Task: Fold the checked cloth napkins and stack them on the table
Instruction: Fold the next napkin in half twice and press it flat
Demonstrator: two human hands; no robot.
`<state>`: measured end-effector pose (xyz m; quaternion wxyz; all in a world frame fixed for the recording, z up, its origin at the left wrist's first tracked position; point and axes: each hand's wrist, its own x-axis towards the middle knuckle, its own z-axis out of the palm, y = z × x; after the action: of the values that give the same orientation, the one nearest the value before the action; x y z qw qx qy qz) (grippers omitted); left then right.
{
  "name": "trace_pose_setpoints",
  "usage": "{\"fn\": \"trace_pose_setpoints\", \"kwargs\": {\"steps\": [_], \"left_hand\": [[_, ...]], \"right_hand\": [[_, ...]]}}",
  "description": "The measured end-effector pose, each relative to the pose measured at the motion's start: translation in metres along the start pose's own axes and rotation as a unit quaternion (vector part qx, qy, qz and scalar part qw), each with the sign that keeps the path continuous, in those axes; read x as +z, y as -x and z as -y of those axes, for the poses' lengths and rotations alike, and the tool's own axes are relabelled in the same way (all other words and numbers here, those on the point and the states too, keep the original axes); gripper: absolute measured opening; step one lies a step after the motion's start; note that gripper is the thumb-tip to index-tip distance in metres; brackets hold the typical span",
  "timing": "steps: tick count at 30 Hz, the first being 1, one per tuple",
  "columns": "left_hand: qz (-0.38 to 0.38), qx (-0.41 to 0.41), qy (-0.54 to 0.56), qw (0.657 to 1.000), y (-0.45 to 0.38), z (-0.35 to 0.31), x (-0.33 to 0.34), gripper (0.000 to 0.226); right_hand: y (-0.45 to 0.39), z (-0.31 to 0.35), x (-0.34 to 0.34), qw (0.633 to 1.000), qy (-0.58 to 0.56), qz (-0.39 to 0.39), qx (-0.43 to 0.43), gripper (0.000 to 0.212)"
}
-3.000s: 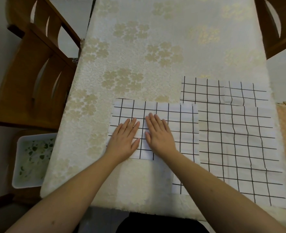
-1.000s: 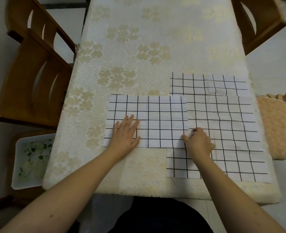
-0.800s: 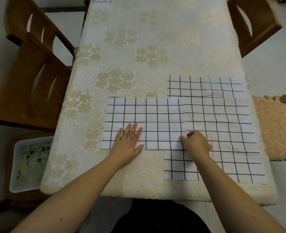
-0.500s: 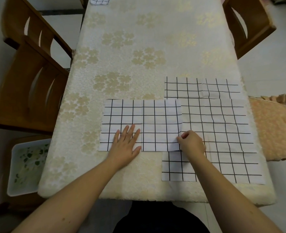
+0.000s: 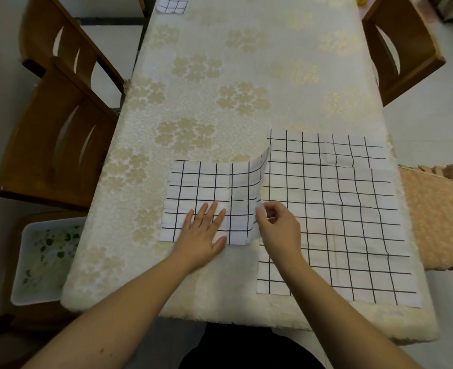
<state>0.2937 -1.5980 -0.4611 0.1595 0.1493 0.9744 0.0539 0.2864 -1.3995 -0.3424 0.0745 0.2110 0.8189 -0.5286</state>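
Second fold in hand, judged from the lifted edge: half-folded napkin (image 5: 212,201) lying on table (image 5: 220,75) near front edge, left of centre. Going left to right: white bin (image 5: 44,259) on floor beside table corner, two wooden chairs (image 5: 57,134) along left side, out of the way. Left hand (image 5: 202,230) flat on napkin's near-left part, fingers straight and slightly spread, pinning it down, gripping nothing. Right edge of napkin raised and curling upright, bending toward the left. Right hand (image 5: 278,225) pinching that raised edge near its lower corner between thumb and fingertips, other fingers curled. Next move, as a guess: carry pinched edge leftward over to meet left edge, square corners, left hand to slide clear or shift before the flap lands, then press crease. Possible snag: left hand lying right in landing zone; far corner of flap unsupported, may droop and land skewed. Just right of napkin, pile (image 5: 334,214) of unfolded checked napkins spread flat, overlapping, reaching table's right and front edges; napkin's right edge seems to rise just at pile's left border. Further right, cushion (image 5: 438,217) on a seat; chair 2 (image 5: 401,49) at far right. One folded piece (image 5: 172,4) at table's far end, well apart, likely stack spot.
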Motion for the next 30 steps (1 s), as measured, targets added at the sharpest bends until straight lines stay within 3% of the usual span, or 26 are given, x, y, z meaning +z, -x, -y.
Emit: {"fn": "trace_pose_setpoints", "kwargs": {"steps": [4, 6, 8, 10, 13, 15, 18, 22, 24, 27, 30], "left_hand": [[-0.007, -0.002, 0.053, 0.999, -0.002, -0.001, -0.001, 0.062], [-0.055, -0.01, 0.089, 0.995, -0.004, 0.001, -0.006, 0.058], [-0.116, -0.073, 0.253, 0.958, -0.007, -0.001, -0.025, 0.039], [-0.141, -0.175, 0.459, 0.86, -0.008, -0.006, -0.051, 0.026], [-0.126, -0.281, 0.672, 0.673, -0.016, -0.003, -0.081, 0.049], [-0.071, -0.306, 0.725, 0.613, -0.022, 0.013, -0.088, 0.066], [0.018, -0.303, 0.724, 0.62, -0.028, 0.041, -0.094, 0.067], [0.026, -0.315, 0.678, 0.664, -0.03, 0.064, -0.099, 0.055], [0.008, -0.299, 0.627, 0.719, -0.03, 0.069, -0.104, 0.038], [-0.027, -0.26, 0.511, 0.819, -0.025, 0.083, -0.105, 0.032], [-0.04, -0.26, 0.468, 0.844, -0.022, 0.09, -0.1, 0.029]], "right_hand": [[0.011, 0.017, 0.021, 0.998, -0.01, 0.04, -0.05, 0.006], [0.013, 0.02, 0.033, 0.996, -0.015, 0.067, -0.059, 0.007], [0.013, 0.022, 0.043, 0.994, -0.012, 0.085, -0.067, 0.008], [0.012, 0.024, 0.054, 0.993, -0.008, 0.099, -0.065, 0.01], [0.009, 0.025, 0.069, 0.99, -0.002, 0.12, -0.07, 0.013], [0.006, 0.025, 0.079, 0.988, 0.001, 0.137, -0.073, 0.014], [0.005, 0.026, 0.093, 0.984, 0.028, 0.159, -0.078, 0.012], [0.009, 0.027, 0.106, 0.976, 0.044, 0.194, -0.086, 0.016], [0.015, 0.026, 0.109, 0.978, 0.027, 0.19, -0.083, 0.016], [0.025, 0.017, 0.112, 0.987, -0.004, 0.14, -0.079, 0.017], [0.022, -0.002, 0.108, 0.99, 0.039, 0.11, -0.084, 0.027]]}}
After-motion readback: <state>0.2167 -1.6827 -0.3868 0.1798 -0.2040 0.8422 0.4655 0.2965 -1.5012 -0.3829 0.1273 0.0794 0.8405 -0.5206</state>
